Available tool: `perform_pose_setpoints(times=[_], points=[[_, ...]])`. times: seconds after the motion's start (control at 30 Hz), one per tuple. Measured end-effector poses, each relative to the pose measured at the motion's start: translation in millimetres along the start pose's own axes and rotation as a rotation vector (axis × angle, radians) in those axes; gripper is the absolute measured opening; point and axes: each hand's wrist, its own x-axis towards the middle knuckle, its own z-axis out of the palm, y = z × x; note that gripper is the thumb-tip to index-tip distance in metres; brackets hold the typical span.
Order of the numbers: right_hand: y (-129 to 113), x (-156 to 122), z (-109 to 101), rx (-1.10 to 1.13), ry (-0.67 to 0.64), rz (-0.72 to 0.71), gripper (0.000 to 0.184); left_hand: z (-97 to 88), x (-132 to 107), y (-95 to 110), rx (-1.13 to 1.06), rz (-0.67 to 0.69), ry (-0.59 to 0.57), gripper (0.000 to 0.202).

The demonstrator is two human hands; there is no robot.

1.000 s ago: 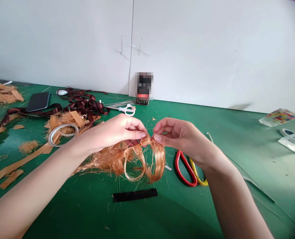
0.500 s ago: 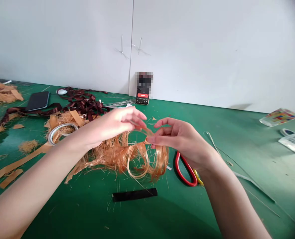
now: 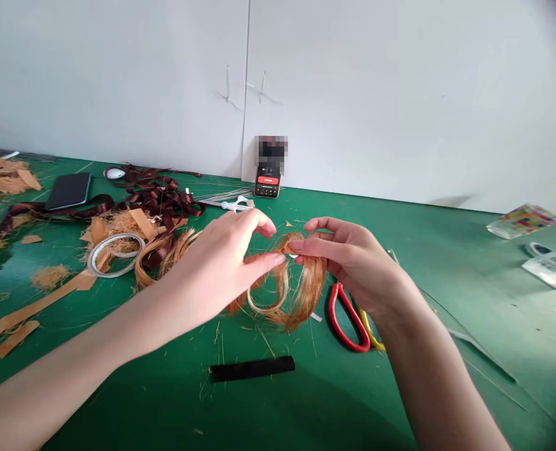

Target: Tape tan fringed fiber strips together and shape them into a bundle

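A bundle of shiny orange fibre loops [image 3: 291,294] hangs just above the green table [image 3: 278,407] between my two hands. My right hand [image 3: 348,257] pinches the gathered top of the loops between thumb and fingertips. My left hand [image 3: 226,257] is right beside it with fingers curled around the fibres, thumb and forefinger close to the same gathered spot. More orange strands trail left behind my left hand. A black strip [image 3: 252,369] lies on the table in front of the loops.
Red and yellow scissor handles [image 3: 350,316] lie under my right wrist. At the left are a tape roll [image 3: 113,254], dark brown ribbon [image 3: 158,197], orange scraps and a dark tablet [image 3: 69,191]. White scissors [image 3: 238,205] and a phone [image 3: 267,181] sit by the wall. Packets [image 3: 525,221] lie far right.
My left hand has shifted forward and right over the fibres. The loops have been drawn tighter toward my right hand, and the trailing strands now lie further left on the table.
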Motion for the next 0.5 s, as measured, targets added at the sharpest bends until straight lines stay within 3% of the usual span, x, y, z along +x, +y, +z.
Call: perform_pose_setpoints(times=[0.13, 0.23, 0.37, 0.5], points=[[0, -2, 1, -0.017, -0.023, -0.019, 0.037, -1.8, 8, -9, -0.164, -0.06, -0.217, 0.027], [0, -3, 0, -0.029, -0.02, -0.019, 0.04, -4.7, 9, -12, -0.254, -0.054, -0.294, 0.027], [0, -2, -1, -0.016, -0.027, -0.022, 0.037, -7.4, 7, -14, -0.318, -0.008, -0.361, 0.04], [0, -1, 0, -0.028, -0.033, -0.025, 0.036, -8.0, 0, -9, -0.217, 0.031, -0.335, 0.047]])
